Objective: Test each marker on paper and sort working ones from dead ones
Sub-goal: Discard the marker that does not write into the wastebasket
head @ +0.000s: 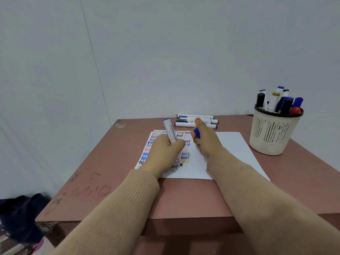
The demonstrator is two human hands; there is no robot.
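Observation:
My left hand (161,153) grips a white marker (170,133) with a blue end, its blue tip (181,164) touching the white paper (228,153). The paper's left part carries several coloured words "test" (184,155). My right hand (204,138) holds the marker's blue cap (197,133) above the paper. A few capped markers (195,120) lie side by side on the table behind the paper. A cream mesh cup (272,133) at the right holds several more markers (279,101).
The pink-brown table (114,162) has scribbles on its left side. A grey wall stands right behind it. Dark cloth (20,214) lies on the floor at the lower left. The table's front edge runs under my forearms.

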